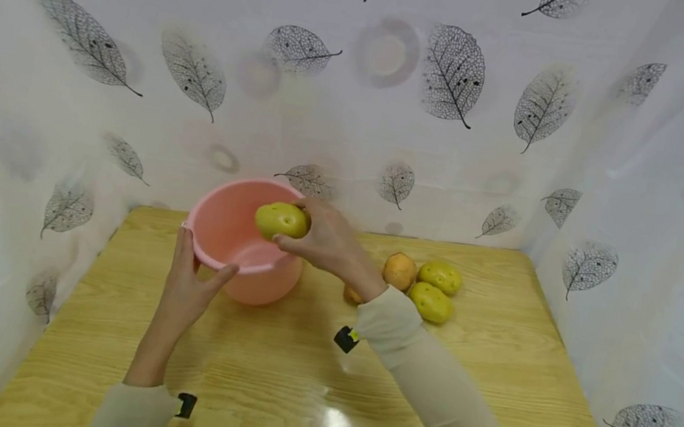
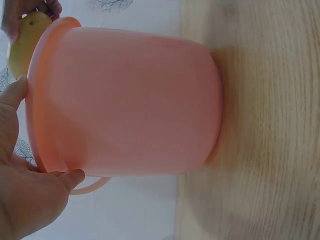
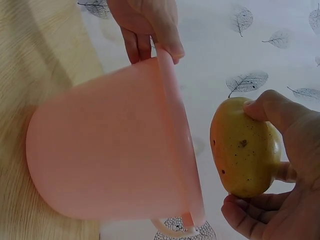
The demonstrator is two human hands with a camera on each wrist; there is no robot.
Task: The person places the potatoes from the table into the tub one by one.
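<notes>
A pink plastic bucket [image 1: 263, 287] stands on the wooden table, its mouth facing up. My left hand [image 1: 187, 293] grips the near left of its rim, as the left wrist view also shows with the thumb and fingers on the rim [image 2: 36, 115]. Above the bucket's opening, my right hand [image 1: 331, 238] holds a yellow potato [image 1: 280, 222] between thumb and fingers. In the right wrist view the potato [image 3: 245, 147] has dark specks and is apart from the rim.
On the table [image 1: 262, 380], right of the bucket, lie two yellow potatoes [image 1: 431, 302] and a browner round potato [image 1: 399, 271]. Another brownish one [image 1: 352, 294] is partly hidden by my right wrist. A leaf-printed curtain [image 1: 369, 128] encloses the back and sides.
</notes>
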